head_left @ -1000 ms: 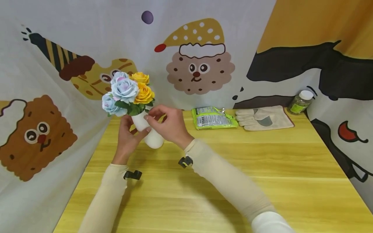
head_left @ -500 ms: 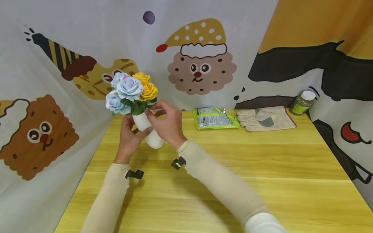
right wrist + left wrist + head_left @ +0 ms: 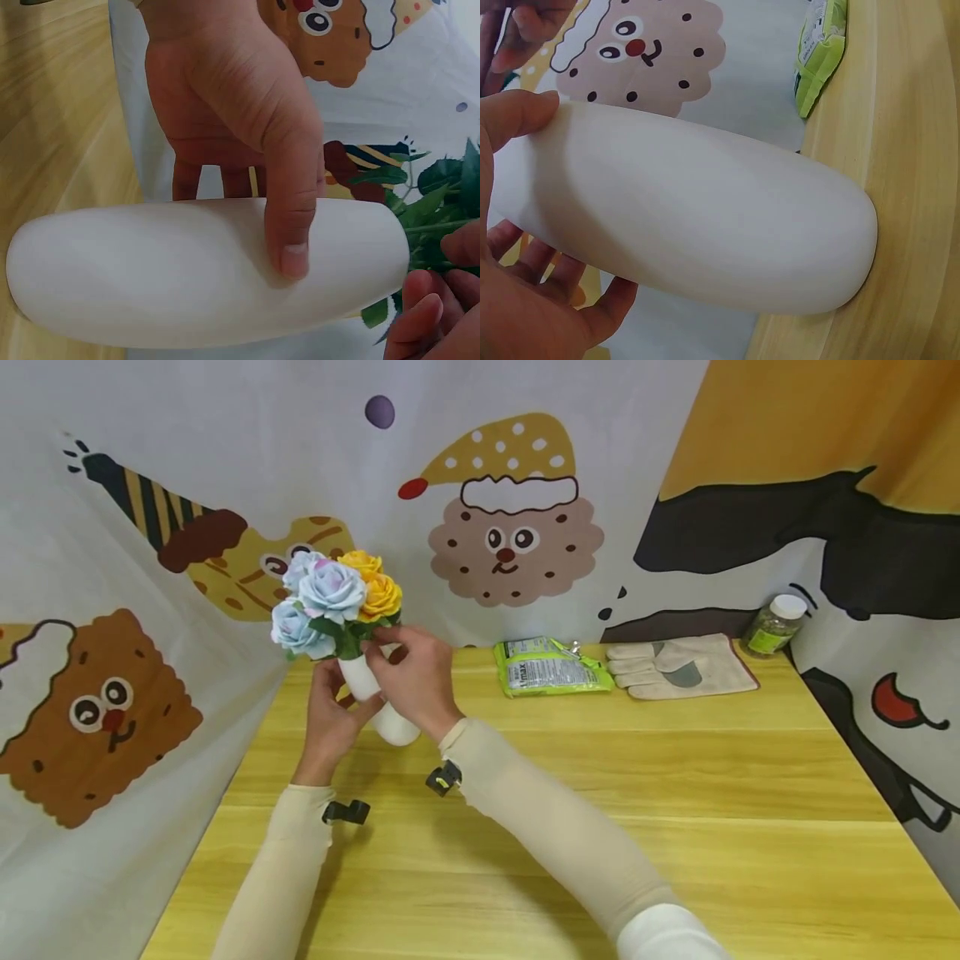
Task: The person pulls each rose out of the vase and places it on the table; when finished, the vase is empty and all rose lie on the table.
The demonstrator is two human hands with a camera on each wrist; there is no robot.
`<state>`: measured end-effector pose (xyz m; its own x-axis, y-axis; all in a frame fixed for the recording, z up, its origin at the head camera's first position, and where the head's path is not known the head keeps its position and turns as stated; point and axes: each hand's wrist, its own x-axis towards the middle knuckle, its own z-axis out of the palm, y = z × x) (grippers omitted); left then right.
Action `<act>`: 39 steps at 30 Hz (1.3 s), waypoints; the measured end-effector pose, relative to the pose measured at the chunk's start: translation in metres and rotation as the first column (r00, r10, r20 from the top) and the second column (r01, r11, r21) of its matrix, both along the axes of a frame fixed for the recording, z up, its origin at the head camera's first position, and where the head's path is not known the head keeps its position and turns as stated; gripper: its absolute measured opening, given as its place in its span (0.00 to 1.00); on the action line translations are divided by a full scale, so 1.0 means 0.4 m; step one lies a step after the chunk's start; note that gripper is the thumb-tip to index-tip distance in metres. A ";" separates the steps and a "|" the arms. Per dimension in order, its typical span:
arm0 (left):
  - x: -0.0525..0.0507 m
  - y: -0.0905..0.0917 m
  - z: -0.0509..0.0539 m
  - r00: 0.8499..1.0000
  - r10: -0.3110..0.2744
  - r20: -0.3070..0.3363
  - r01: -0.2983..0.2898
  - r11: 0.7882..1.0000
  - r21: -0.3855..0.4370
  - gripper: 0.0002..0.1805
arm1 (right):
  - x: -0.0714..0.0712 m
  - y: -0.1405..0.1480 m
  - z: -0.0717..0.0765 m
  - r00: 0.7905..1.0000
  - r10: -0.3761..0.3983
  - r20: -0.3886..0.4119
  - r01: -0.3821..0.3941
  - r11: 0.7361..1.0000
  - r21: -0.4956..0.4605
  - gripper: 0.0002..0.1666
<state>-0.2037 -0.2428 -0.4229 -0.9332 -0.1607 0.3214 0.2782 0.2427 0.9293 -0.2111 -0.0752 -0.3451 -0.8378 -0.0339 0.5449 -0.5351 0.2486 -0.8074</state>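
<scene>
A white vase (image 3: 396, 727) stands tilted at the back left of the table, its base touching the wood in the left wrist view. My left hand (image 3: 330, 718) grips it round the upper part, thumb on one side and fingers on the other. Pale blue roses (image 3: 332, 591) and yellow roses (image 3: 381, 597) rise from its mouth. At that mouth, my right hand (image 3: 416, 677) pinches among the stems; its fingers lie by the green leaves (image 3: 427, 210) in the right wrist view. Which stem it holds is partly hidden.
Right of the vase, along the table's back edge, lie a green and silver packet (image 3: 551, 668) and a pale work glove (image 3: 682, 668). A white-lidded jar (image 3: 776, 622) stands at the back right corner. A printed cloth (image 3: 637, 435) hangs close behind.
My right hand has shifted left, closer over the vase mouth. The flowers sit slightly further right than a second ago. My left hand keeps its grip on the vase.
</scene>
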 end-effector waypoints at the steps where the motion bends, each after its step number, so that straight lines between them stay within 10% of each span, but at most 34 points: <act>1: 0.000 0.000 -0.001 1.000 0.003 0.002 -0.003 1.000 0.002 0.39 | -0.003 -0.003 -0.002 1.000 0.004 0.007 -0.004 1.000 -0.002 0.09; 28: -0.004 -0.002 -0.005 1.000 0.003 0.007 -0.002 0.997 -0.072 0.45 | -0.033 0.009 0.027 0.990 0.013 -0.139 -0.037 0.984 -0.175 0.09; 39: 0.002 0.003 -0.001 1.000 0.001 -0.003 -0.002 0.999 -0.047 0.45 | -0.043 0.033 0.043 0.990 0.013 -0.140 -0.073 0.900 -0.429 0.12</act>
